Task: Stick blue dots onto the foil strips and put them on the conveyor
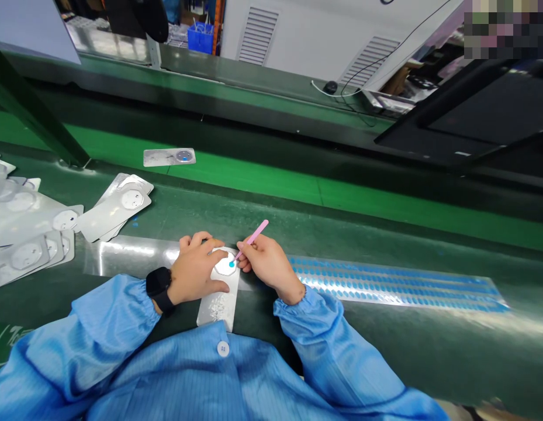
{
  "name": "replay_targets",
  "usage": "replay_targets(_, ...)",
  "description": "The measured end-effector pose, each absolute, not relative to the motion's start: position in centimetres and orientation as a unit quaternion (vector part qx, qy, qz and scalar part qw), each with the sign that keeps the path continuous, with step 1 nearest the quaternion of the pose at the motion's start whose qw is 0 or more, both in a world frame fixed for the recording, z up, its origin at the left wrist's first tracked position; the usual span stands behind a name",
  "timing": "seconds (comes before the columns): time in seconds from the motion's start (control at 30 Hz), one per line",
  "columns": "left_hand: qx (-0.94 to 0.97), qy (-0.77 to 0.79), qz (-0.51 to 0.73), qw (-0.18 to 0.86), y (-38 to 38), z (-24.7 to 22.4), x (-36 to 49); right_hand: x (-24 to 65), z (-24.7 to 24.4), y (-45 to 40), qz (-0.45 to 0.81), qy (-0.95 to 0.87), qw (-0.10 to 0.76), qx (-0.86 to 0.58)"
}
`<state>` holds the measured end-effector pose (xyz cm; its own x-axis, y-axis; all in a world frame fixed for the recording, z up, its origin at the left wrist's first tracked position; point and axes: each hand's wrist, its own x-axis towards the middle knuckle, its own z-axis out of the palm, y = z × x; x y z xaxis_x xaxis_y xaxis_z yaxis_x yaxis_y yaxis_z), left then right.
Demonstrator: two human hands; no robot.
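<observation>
My left hand (196, 272), with a black smartwatch (159, 289) on the wrist, presses down on a white-and-silver card (216, 310) that has an octagonal white patch (225, 266). My right hand (266, 263) pinches pink tweezers (252, 240), and a small cyan dot (231, 264) sits at their tip, right over the patch. To the right lies a long foil sheet (394, 285) carrying rows of blue dots. Under my left hand's fingers, part of the card is hidden.
Several similar cards (116, 206) lie in loose piles at the left of the green belt (385, 339). One more card (169, 156) rests farther off. Beyond stand a white vented machine housing (297, 41), a blue bin (200, 38) and a dark monitor (473, 111).
</observation>
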<state>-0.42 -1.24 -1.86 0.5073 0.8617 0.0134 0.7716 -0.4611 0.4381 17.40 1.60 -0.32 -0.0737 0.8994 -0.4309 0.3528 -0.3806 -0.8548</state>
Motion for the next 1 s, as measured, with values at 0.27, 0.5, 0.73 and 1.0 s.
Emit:
replay_targets(0.27, 0.847, 0.485, 0.114, 0.186, -1.3, -1.8, -0.4, 17.4, -0.2, 1.5, 0.526, -0.509, 0.245, -0.635)
replay_targets(0.5, 0.852, 0.48, 0.121, 0.169, -1.5, -2.0, -0.5, 17.5, -0.7, 1.3, 0.517, -0.519, 0.262, -0.628)
replay_targets(0.73, 0.867, 0.453, 0.115, 0.172, -1.7, -1.7, -0.7, 17.5, -1.1, 1.0, 0.496, -0.542, 0.258, -0.628)
replay_targets(1.0, 0.872, 0.453, 0.096, 0.162, -1.7, -1.4, -0.4, 18.5, -0.5, 0.6, 0.338, -0.637, 0.286, -0.631)
